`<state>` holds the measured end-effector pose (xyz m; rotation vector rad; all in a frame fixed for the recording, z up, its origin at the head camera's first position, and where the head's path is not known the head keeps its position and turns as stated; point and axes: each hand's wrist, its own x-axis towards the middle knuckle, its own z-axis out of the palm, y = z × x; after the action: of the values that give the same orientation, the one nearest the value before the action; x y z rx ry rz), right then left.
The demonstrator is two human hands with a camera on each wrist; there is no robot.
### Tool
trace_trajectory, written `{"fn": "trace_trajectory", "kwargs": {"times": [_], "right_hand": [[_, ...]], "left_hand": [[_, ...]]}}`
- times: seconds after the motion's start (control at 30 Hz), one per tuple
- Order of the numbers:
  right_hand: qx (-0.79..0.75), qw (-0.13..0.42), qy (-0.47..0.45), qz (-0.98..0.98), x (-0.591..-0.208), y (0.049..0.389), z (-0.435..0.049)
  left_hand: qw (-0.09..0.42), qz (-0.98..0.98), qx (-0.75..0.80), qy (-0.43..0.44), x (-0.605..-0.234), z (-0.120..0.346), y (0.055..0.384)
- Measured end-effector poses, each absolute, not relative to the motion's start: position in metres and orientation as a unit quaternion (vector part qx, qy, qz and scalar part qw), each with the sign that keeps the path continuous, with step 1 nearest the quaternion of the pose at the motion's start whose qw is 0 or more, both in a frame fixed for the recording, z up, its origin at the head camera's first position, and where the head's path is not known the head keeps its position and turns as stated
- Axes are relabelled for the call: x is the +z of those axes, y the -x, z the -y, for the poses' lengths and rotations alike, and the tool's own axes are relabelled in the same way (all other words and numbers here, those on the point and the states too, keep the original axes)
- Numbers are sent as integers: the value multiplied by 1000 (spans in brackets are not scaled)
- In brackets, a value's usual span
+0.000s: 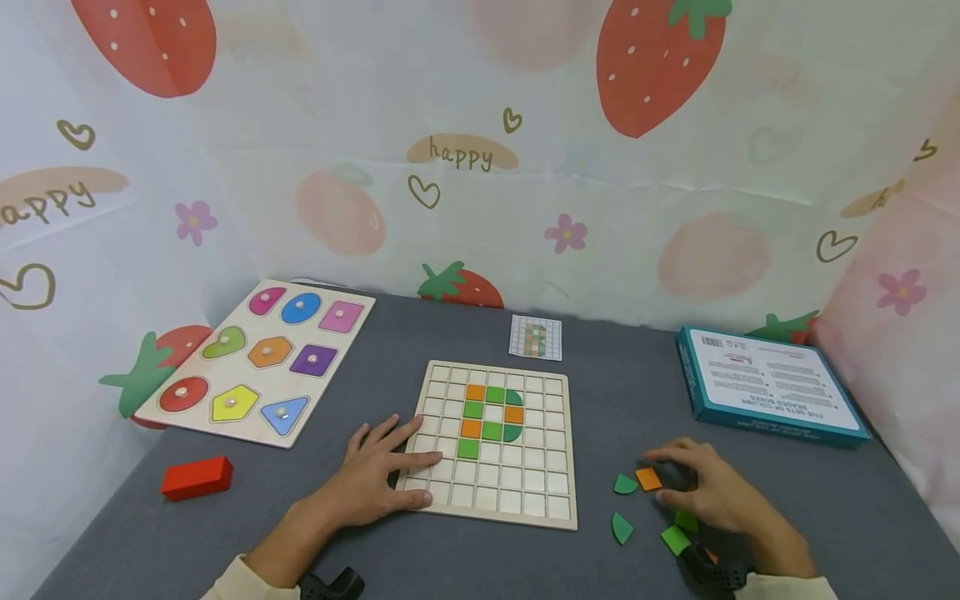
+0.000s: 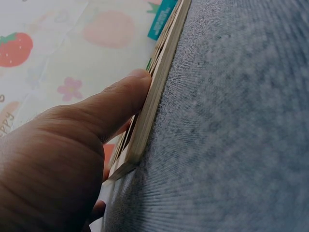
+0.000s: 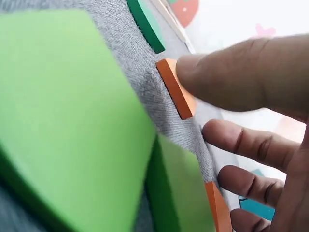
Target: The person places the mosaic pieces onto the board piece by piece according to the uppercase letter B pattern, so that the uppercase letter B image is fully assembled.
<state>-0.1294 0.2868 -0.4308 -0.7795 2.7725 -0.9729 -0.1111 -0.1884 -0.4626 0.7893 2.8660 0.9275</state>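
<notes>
A wooden grid board [image 1: 525,483] lies on the table, with orange, light green and dark green tiles in its upper middle cells. My left hand [image 1: 378,475] rests with spread fingers on the board's left edge; in the left wrist view the thumb [image 2: 128,92] lies along the rim. At the right, my right hand [image 1: 705,483] has thumb and index finger on either side of an orange square tile [image 1: 648,478], which lies flat on the cloth. Dark green quarter-round tiles [image 1: 622,528] lie left of that hand. Light green tiles [image 1: 676,540] lie below it, partly hidden.
A small pattern card [image 1: 536,337] lies behind the board. At the back left is a shape puzzle with knobs [image 1: 247,358], with a red block [image 1: 197,478] in front of it. A teal box [image 1: 772,383] stands back right. A printed curtain encloses the table.
</notes>
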Motion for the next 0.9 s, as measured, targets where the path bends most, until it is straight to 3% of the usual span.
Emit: {"fn": "trace_trajectory", "kwargs": {"times": [0.53,0.9], "right_hand": [[-268,28,234,-934,-429,129,-280],[-285,-64,270,-917,-407,122,-272]], "left_hand": [[20,-922,297,-249,-462,188,112],[9,-920,296,-257,-465,189,112]]}}
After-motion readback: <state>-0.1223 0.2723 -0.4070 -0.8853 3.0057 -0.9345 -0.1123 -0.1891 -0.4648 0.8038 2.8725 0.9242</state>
